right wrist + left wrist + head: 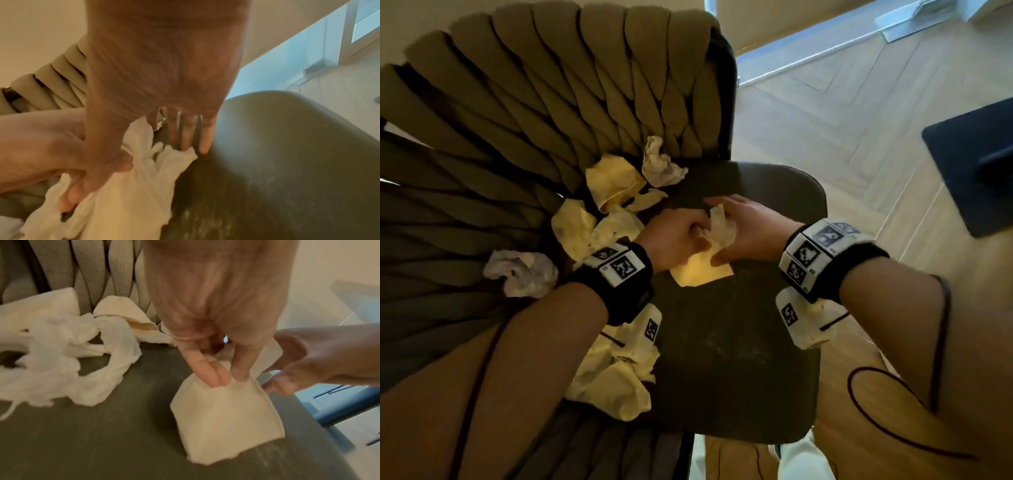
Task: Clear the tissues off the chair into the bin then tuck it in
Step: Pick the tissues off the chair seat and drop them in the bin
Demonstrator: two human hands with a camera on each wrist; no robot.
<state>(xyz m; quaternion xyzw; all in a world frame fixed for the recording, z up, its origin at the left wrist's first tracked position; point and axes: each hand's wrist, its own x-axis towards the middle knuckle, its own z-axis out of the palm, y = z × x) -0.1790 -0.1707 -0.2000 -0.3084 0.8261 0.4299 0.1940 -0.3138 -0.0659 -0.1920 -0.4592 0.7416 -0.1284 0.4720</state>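
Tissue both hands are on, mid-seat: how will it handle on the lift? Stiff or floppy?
Probably floppy: the tissue drapes in soft folds below the left hand pinching its top. Likely very light, since a fingertip pinch tents it. It bunches under the right hand, so it should crumple, not slip, on the seat.

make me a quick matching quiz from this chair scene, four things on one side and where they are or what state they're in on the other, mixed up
Things:
1. left hand
2. right hand
3. crumpled white tissue
4. dark mat

Places or states:
A. on the wooden floor, right of the chair seat
B. pinching the flat tissue at its top
C. lying on the chair's left edge, apart from both hands
D. thumb pressed on a bunched tissue

Pairs: 1-B, 2-D, 3-C, 4-A
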